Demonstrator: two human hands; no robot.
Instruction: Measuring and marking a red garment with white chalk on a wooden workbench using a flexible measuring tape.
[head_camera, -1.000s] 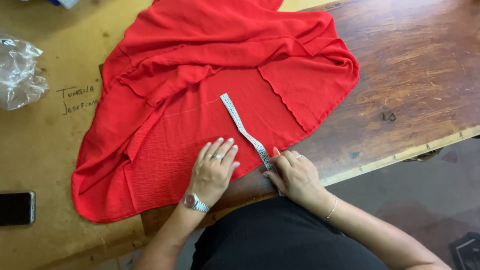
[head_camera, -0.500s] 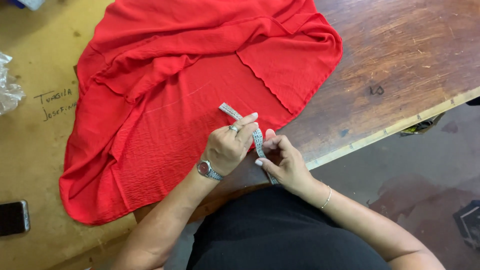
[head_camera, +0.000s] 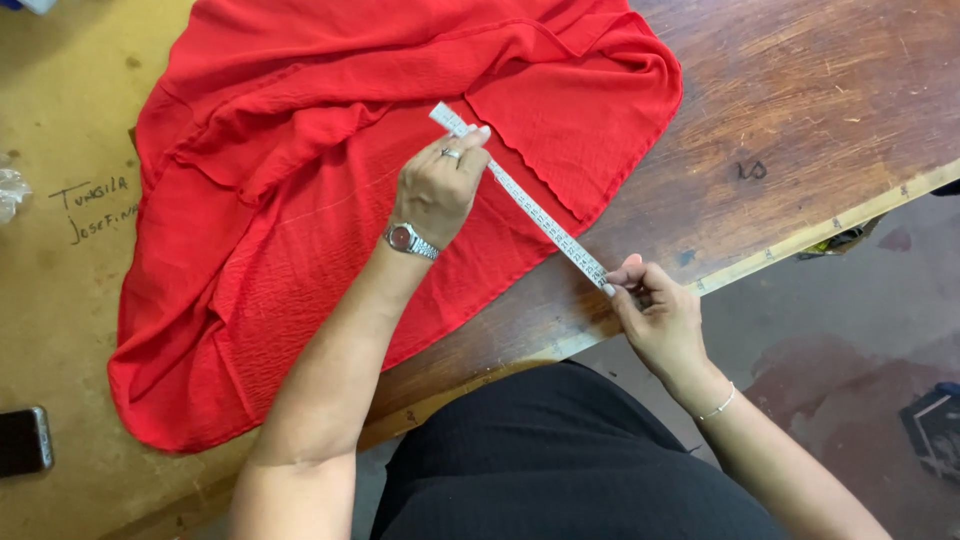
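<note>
Across red garment (head_camera: 300, 250) on wooden table (head_camera: 800, 120): measuring tape (head_camera: 525, 200) stretched taut. Left hand (head_camera: 435, 185) pins far end, right hand (head_camera: 660, 310) pinches near end. Tape thin, limp; best gripped at ends.

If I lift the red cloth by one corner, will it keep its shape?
Probably not. The red cloth lies in soft folds and ripples, so it likely hangs limp. It looks thin, so probably light. On the table it may bunch when pushed.

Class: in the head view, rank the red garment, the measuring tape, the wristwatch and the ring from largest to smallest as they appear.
1. red garment
2. measuring tape, a long thin strip
3. wristwatch
4. ring
</note>
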